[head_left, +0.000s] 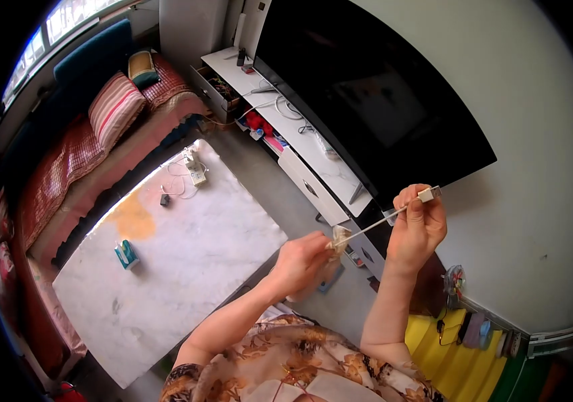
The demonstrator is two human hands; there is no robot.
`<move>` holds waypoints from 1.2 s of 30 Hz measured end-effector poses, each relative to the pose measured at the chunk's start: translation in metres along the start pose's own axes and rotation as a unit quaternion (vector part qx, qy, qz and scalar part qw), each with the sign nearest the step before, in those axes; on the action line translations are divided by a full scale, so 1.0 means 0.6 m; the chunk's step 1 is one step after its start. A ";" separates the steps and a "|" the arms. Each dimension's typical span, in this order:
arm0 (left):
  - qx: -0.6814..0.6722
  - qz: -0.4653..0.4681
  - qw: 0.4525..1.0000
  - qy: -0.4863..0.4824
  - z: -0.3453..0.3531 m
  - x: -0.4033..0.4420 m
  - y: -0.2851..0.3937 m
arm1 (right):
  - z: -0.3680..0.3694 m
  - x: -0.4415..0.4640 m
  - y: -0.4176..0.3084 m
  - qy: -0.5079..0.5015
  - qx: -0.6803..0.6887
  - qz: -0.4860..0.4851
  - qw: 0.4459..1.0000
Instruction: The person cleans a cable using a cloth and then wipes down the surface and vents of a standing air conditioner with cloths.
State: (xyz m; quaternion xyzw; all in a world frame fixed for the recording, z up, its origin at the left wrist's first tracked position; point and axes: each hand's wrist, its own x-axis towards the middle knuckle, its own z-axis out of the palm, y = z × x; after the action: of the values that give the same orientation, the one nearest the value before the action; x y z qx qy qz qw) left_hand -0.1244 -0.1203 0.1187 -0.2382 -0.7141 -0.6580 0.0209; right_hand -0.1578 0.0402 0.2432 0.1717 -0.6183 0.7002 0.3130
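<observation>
A white USB cable (371, 228) is stretched taut between my two hands in front of my body. My right hand (420, 224), raised on the right, is closed on the cable just below its plug. The white USB plug (428, 194) with its metal tip sticks out past the fingers. My left hand (302, 262) is closed around the cable lower and further left. A crumpled pale piece (341, 236), cloth or tissue, shows at its fingertips; I cannot tell which. Below the left hand, part of what hangs there is blurred.
A marble-topped table (186, 301) on the left carries a teal box (125, 255), a power strip (195, 166), a thin cord and a small black adapter (164, 199). Beyond stand a sofa (75, 174), a white TV cabinet (310, 151) with an open drawer (216, 90), and a large television (373, 80).
</observation>
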 end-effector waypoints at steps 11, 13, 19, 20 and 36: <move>0.173 -0.076 0.980 0.068 -0.028 -0.105 -0.175 | -0.130 0.117 -0.116 0.042 0.137 -0.063 0.988; 0.214 -0.082 0.970 0.079 -0.047 -0.119 -0.205 | -0.165 0.129 -0.113 0.073 0.133 -0.070 0.986; 0.376 -0.008 0.907 0.188 -0.097 -0.076 -0.163 | -0.386 0.089 0.060 0.194 -0.045 0.104 0.974; 0.392 0.020 0.901 0.183 -0.100 -0.066 -0.146 | -0.438 0.053 0.101 0.161 -0.126 0.148 0.968; 0.419 0.176 0.890 0.026 -0.046 -0.010 -0.110 | -0.030 -0.176 0.134 -0.227 -0.092 0.515 0.822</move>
State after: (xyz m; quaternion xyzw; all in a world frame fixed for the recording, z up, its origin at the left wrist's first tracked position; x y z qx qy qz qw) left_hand -0.1514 -0.1498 0.0589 -0.3118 -0.8691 -0.2891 0.2528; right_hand -0.1286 0.0305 0.1130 -0.0466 -0.7317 0.6407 -0.2282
